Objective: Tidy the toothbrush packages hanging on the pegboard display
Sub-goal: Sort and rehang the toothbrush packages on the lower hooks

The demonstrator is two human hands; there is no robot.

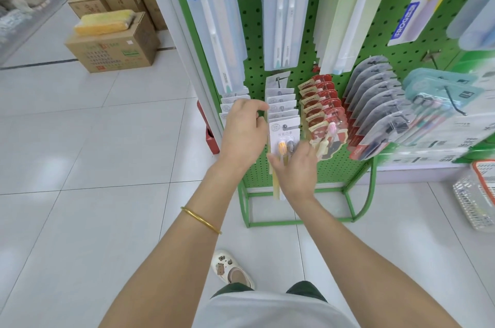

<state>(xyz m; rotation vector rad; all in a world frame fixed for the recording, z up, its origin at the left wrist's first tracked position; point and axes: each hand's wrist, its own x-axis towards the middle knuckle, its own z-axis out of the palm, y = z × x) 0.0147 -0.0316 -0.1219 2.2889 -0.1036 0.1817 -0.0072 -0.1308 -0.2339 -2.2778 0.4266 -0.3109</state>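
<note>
We note the white card toothbrush package (283, 132) hanging vertically between both hands: right hand (296, 169) grasps its lower end; left hand (244, 134) curled at its left edge, grip indeterminate.

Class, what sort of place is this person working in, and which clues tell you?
Most likely a shop aisle. A green pegboard carries rows of toothbrush packages on hooks, stacked cardboard boxes stand on the tiled floor, and a plastic basket sits at the right.
</note>
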